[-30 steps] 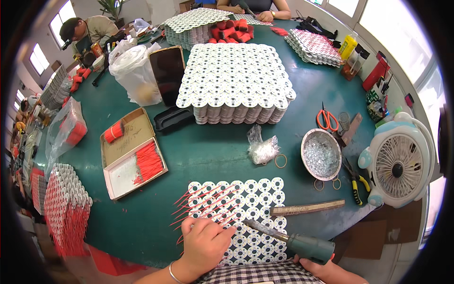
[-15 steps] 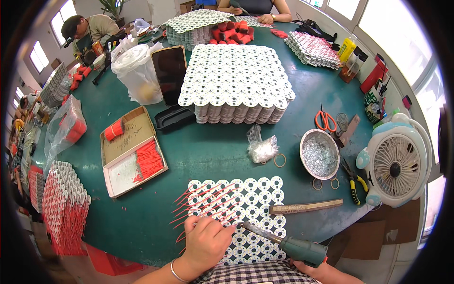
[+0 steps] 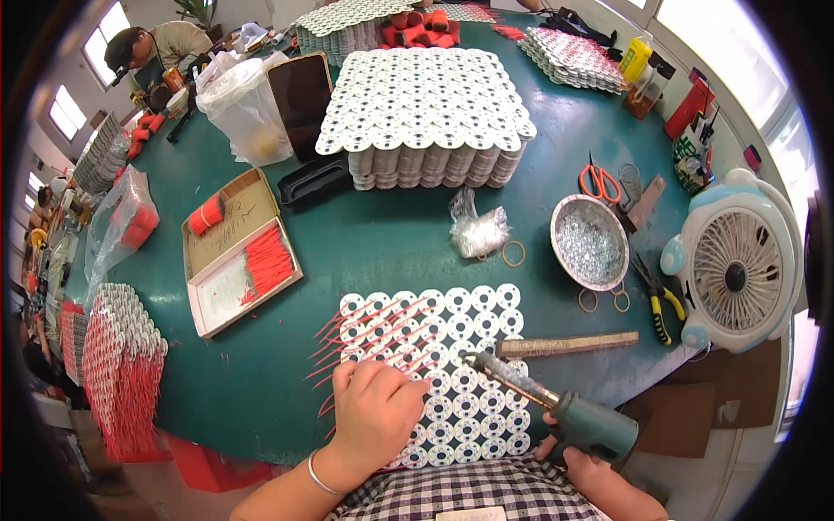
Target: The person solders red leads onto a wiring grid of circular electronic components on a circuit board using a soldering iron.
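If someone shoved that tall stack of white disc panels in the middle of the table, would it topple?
The stack of white disc panels looks wide and low, so it would probably slide rather than tip. Its many layers suggest real weight. The top sheets seem loose and might shift.

– What lies at the near edge of the table?

– A flat white panel of round discs [image 3: 439, 365], joined in rows, each with a dark centre. Thin red wires [image 3: 369, 334] lie slanted across its left part.

– And the tool?

– A green soldering iron [image 3: 556, 408], its metal tip over the panel, maybe touching it.
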Demonstrator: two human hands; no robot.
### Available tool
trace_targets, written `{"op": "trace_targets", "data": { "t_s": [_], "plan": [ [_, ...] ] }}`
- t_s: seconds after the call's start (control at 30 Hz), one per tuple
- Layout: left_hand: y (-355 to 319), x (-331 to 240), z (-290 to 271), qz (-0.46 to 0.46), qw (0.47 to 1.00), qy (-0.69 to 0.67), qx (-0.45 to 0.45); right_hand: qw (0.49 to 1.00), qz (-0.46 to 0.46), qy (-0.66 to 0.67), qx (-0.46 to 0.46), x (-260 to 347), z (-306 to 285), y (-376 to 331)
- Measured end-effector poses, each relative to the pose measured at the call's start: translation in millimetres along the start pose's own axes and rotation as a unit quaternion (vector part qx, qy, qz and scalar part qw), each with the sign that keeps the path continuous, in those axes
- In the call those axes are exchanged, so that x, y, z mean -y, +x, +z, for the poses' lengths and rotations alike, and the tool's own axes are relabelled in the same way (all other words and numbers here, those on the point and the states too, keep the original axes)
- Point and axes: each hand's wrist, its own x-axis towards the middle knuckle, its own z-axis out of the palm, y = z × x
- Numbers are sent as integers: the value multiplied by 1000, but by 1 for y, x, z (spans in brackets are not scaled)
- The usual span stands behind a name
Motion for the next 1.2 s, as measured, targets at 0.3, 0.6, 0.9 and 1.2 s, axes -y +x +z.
{"op": "trace_targets", "data": {
  "t_s": [0.3, 0.6, 0.9, 1.2],
  "plan": [
    [2, -13, -9, 11, 1000, 14, -4, 997, -36, -56, 42, -14, -15, -13],
    [-10, -6, 4, 15, 1000, -19, 5, 993, -92, -46, -59, -62, -8, -33],
    [-6, -4, 3, 6, 999, -36, 23, 955, -145, -257, -7, -38, -10, -16],
    [-6, -3, 5, 7, 999, -49, 22, 974, -131, -186, -5, -42, -7, -15]
  ]
}}
